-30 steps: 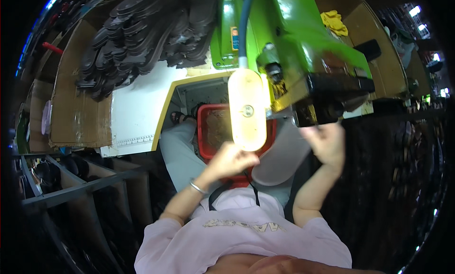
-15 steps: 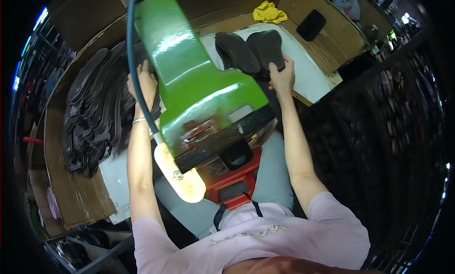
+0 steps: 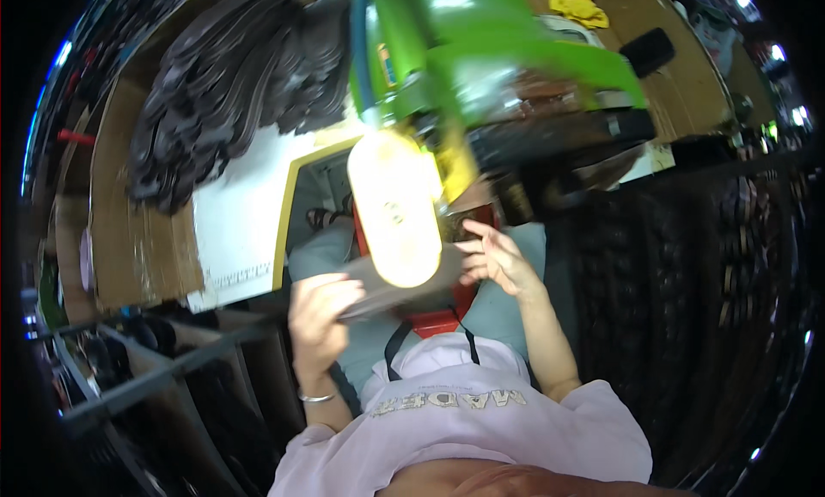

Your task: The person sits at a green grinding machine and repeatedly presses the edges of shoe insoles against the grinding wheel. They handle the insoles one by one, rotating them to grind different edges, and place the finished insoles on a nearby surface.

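Observation:
My left hand [image 3: 320, 318] is closed on one end of a dark, flat shoe sole [image 3: 375, 292], held above my lap. My right hand [image 3: 501, 260] is at the sole's other end with its fingers apart; whether they touch it I cannot tell. A glowing oval lamp [image 3: 394, 209] covers the sole's middle. Beyond my hands stands a green machine [image 3: 490, 33] with a dark lower edge, blurred by motion. Many dark soles lie stacked in a pile [image 3: 225, 84] to its left.
A cardboard wall [image 3: 142, 260] bounds the white worktop [image 3: 245, 209] on the left. At the back right are a yellow cloth [image 3: 578, 5] and a dark flat object [image 3: 649, 52]. Metal shelf dividers [image 3: 142, 381] stand at lower left. A blue-grey cable [image 3: 363, 50] runs to the lamp.
Both hands have come back toward my body. My left hand now holds a sole; my right has left the pair of soles on the worktop. The view has shifted, moving the machine up and right.

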The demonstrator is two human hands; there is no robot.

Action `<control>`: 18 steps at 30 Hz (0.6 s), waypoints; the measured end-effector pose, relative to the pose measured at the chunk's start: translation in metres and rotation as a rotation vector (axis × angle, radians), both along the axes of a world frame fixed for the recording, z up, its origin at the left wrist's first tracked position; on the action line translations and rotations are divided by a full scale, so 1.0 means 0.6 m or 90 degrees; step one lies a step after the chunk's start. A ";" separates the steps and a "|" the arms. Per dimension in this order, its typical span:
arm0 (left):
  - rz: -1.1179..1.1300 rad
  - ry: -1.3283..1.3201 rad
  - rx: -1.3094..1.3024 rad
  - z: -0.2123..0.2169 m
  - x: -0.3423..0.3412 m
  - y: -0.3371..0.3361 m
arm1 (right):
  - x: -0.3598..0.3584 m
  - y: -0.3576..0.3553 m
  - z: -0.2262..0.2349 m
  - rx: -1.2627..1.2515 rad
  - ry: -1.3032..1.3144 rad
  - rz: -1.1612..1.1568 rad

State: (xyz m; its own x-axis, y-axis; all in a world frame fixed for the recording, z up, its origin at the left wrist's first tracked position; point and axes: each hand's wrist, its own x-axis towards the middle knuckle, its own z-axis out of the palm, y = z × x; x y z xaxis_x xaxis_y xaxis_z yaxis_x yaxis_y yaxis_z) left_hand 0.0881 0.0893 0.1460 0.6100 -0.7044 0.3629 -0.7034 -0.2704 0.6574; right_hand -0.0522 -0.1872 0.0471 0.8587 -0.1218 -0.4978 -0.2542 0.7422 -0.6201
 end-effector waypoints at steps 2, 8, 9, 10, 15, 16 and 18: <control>-0.081 0.122 -0.123 -0.053 -0.038 -0.037 | -0.050 0.011 -0.016 -0.112 -0.015 0.014; -0.282 0.901 -0.627 -0.097 -0.105 -0.179 | -0.167 0.054 -0.018 -0.177 0.035 -0.344; -0.193 0.846 -0.492 -0.105 -0.115 -0.202 | -0.169 0.067 -0.021 -0.158 0.018 -0.387; -0.090 0.752 -0.434 -0.118 -0.126 -0.228 | -0.171 0.080 -0.021 -0.137 0.003 -0.427; -0.010 0.724 -0.266 -0.036 -0.067 -0.281 | -0.137 0.117 -0.024 -0.063 -0.026 -0.330; -0.059 0.776 -0.301 -0.031 -0.052 -0.280 | -0.127 0.119 -0.024 -0.071 -0.033 -0.301; -0.026 0.659 -0.258 -0.027 -0.049 -0.270 | -0.123 0.116 -0.025 -0.110 -0.046 -0.244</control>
